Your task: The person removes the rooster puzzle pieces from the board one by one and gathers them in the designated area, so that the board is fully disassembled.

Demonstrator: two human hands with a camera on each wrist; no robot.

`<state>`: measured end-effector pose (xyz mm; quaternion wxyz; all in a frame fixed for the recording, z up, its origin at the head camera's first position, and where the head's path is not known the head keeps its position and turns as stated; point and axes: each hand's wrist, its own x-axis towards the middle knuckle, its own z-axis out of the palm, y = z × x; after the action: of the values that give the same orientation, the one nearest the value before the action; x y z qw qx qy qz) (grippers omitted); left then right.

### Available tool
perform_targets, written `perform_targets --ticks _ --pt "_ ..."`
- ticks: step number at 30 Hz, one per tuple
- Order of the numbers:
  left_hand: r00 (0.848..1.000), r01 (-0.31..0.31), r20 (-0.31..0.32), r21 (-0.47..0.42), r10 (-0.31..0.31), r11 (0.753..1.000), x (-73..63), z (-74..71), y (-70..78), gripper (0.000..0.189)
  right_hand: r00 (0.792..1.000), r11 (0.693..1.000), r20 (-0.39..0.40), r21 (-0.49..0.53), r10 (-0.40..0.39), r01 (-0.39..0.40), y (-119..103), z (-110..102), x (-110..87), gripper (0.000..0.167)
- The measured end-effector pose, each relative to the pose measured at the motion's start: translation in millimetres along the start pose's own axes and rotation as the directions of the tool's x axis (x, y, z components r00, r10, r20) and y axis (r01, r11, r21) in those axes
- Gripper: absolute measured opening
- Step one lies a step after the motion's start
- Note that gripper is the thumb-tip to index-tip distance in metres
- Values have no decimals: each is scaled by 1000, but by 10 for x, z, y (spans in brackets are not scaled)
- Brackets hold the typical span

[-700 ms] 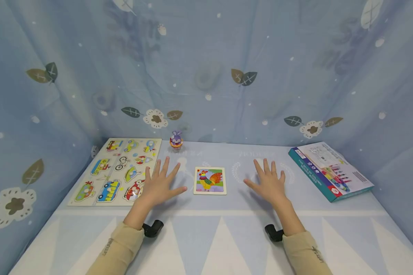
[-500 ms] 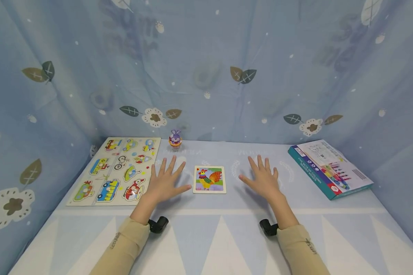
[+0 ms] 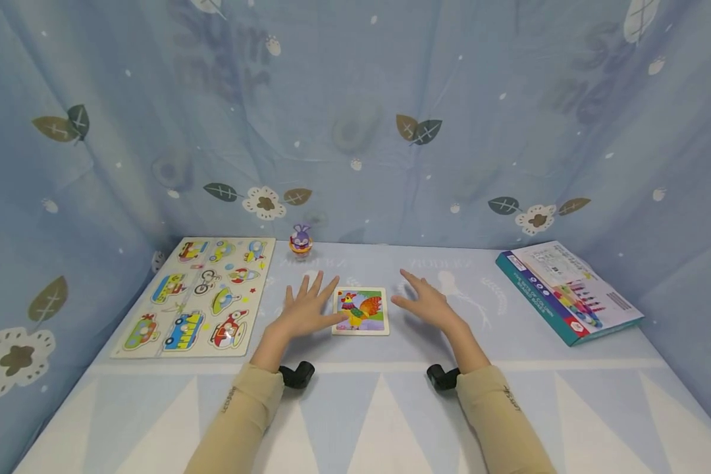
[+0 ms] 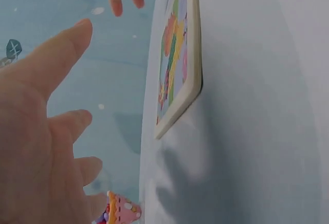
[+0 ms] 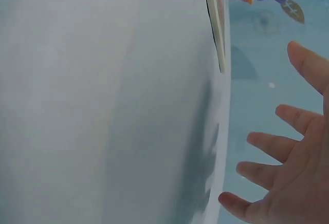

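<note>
A square rooster puzzle [image 3: 370, 309] in a pale frame lies flat on the table, between the two hands. My left hand [image 3: 305, 312], fingers spread, hovers at its left side; in the head view the thumb overlaps the picture. The left wrist view shows that hand [image 4: 41, 126] raised apart from the puzzle [image 4: 177, 54]. On the other side my right hand [image 3: 426, 304] hangs above the table with its fingers extended, just right of the frame. The right wrist view has this hand [image 5: 293, 162] spread and holding nothing, with the puzzle's edge [image 5: 216, 26] farther off.
A large vehicle puzzle board [image 3: 197, 296] lies at the left. Behind the hands stands a small purple rabbit figure [image 3: 301, 241]. A flat teal-edged box [image 3: 569, 291] rests at the right. Patterned blue cloth [image 3: 355, 131] walls the back and sides.
Both hands have moved inward toward the rooster puzzle, the left going right and the right going left. The right hand has turned more sideways. The puzzle stays in place.
</note>
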<state>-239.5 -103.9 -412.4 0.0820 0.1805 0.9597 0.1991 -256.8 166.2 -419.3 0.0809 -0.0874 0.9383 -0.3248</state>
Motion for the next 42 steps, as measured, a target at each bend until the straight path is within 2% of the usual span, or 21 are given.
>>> perform_targets --ticks 7,12,17,21,35,42 --pt "996 9 85 -83 -2 996 112 63 28 76 999 999 18 24 -45 45 -68 109 172 58" --pt "992 33 125 -126 -17 991 146 147 40 74 997 997 41 -42 -59 61 -116 184 259 47" --pt "990 18 140 -85 -6 996 159 244 31 70 995 996 90 -72 -51 57 -138 225 289 40" --pt "990 6 138 -40 0 999 168 280 29 68 994 997 101 -64 -37 43 -138 230 302 38" --pt "991 10 130 0 -10 1000 185 222 85 66 992 995 125 -96 -19 31 -194 196 402 31" --pt "988 24 150 20 -27 1000 219 228 106 65 987 992 161 -125 -13 33 -251 169 430 35"
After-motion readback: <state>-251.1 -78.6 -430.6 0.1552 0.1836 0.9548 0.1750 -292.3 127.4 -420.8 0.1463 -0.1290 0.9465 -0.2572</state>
